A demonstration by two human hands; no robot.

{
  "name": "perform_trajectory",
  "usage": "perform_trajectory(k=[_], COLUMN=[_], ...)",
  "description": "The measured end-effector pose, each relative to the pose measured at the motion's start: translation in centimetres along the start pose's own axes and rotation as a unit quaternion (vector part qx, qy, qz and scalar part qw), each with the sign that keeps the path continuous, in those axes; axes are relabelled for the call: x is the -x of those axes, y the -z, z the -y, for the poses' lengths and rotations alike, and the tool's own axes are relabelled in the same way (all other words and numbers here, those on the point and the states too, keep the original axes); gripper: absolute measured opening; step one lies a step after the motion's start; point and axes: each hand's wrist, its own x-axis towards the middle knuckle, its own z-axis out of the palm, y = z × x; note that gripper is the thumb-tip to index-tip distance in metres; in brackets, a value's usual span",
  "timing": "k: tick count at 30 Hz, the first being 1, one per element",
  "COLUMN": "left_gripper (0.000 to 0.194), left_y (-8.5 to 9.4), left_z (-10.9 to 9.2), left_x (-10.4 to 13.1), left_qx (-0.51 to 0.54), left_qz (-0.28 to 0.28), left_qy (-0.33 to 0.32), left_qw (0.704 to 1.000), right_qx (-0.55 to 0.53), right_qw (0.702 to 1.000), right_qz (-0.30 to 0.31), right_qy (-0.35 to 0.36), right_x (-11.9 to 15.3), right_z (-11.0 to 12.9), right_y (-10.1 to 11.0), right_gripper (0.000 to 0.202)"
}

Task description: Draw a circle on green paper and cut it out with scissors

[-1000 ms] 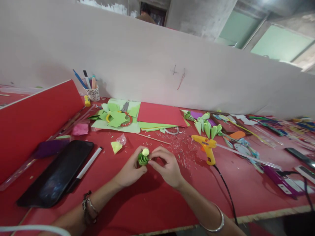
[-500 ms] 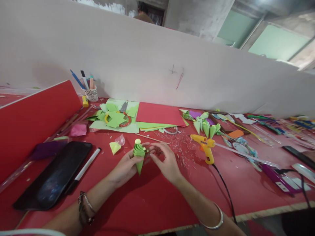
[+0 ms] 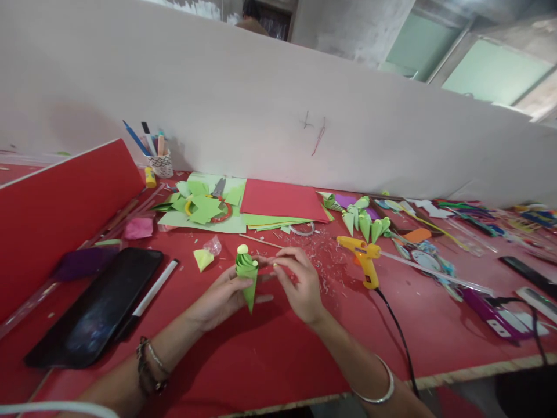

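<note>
Right hand (image 3: 302, 291) moved away from green cone (image 3: 251, 295); patterned cup (image 3: 162, 166) holds pens (image 3: 148, 140)

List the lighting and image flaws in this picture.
Head view: soft shadow on the red table beneath the arms; pale sheen on the black phone; bright glare at upper right; wide-angle stretching towards the edges; craft strips at far right look soft; the tiny yellow bead lacks detail.
</note>
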Motion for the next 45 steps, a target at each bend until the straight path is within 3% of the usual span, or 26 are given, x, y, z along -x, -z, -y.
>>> perform_trajectory(k=[4, 8, 16, 19, 22, 33, 39, 45], left_gripper=[0.023, 0.02, 0.022, 0.024, 0.024, 0.029, 0.022, 0.029], left_y=[-0.1, -0.1, -0.2, -0.3, -0.3, 0.0, -0.2, -0.2], left_z=[0.4, 1.0, 1.3, 1.6, 1.8, 2.2, 1.9, 2.0], left_x=[-0.2, -0.3, -0.5, -0.4, -0.4, -0.3, -0.4, -0.2], left_qx=[-0.102, -0.229, -0.26, -0.28, -0.294, -0.306, -0.373, -0.445], left_qz=[-0.054, -0.065, -0.071, -0.063, -0.051, -0.029, -0.051, -0.058], left_qy=[-0.003, -0.027, -0.068, -0.081, -0.101, -0.128, -0.158, -0.189], left_qw=[0.993, 0.971, 0.961, 0.955, 0.949, 0.943, 0.913, 0.873], right_qx=[-0.031, -0.053, -0.116, -0.119, -0.104, -0.093, -0.062, 0.068], right_qw=[0.999, 0.997, 0.989, 0.991, 0.994, 0.995, 0.998, 0.992], right_qz=[0.002, -0.018, -0.029, 0.006, 0.004, 0.005, -0.02, -0.01], right_qy=[-0.024, -0.052, -0.085, -0.056, -0.025, -0.02, 0.017, 0.104], right_x=[-0.2, -0.2, 0.2, 0.3, 0.1, 0.1, 0.2, 0.7], right_z=[0.2, 0.0, 0.2, 0.8, 1.1, 1.2, 1.2, 0.9], right_y=[0.2, 0.0, -0.4, -0.2, 0.0, 0.1, 0.4, 0.4], right_gripper=[0.011, 0.017, 0.011, 0.008, 0.007, 0.01, 0.007, 0.013])
